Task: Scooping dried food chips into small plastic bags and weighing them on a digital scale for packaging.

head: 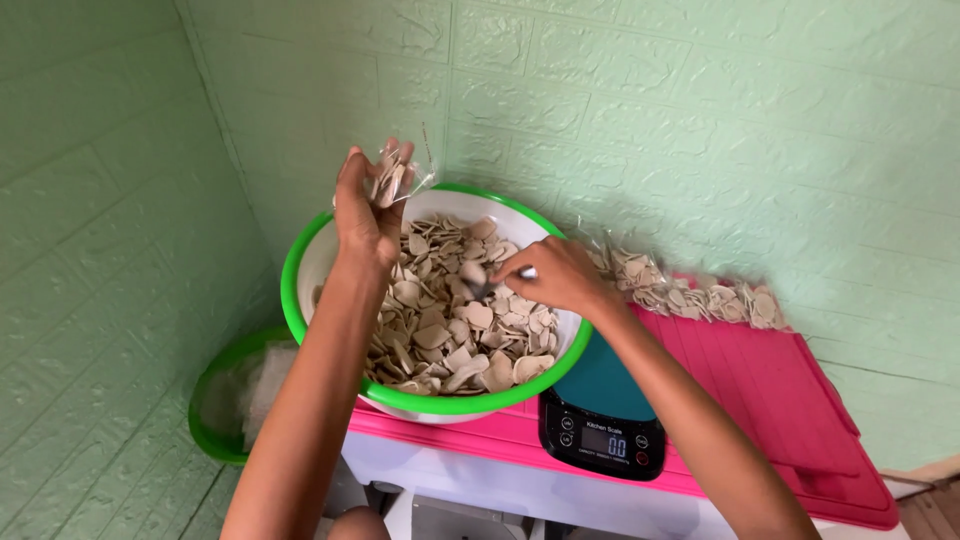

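Left hand (365,205) gripped a small clear plastic bag (395,180) of chips; right hand (550,275) fingers pinched a metal spoon (490,283) in the green-rimmed white bowl (300,270), mid-filling; next comes a steady scoop.

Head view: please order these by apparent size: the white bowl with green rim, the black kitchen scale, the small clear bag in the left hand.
1. White bowl with green rim
2. Black kitchen scale
3. Small clear bag; it looks clearly smallest.
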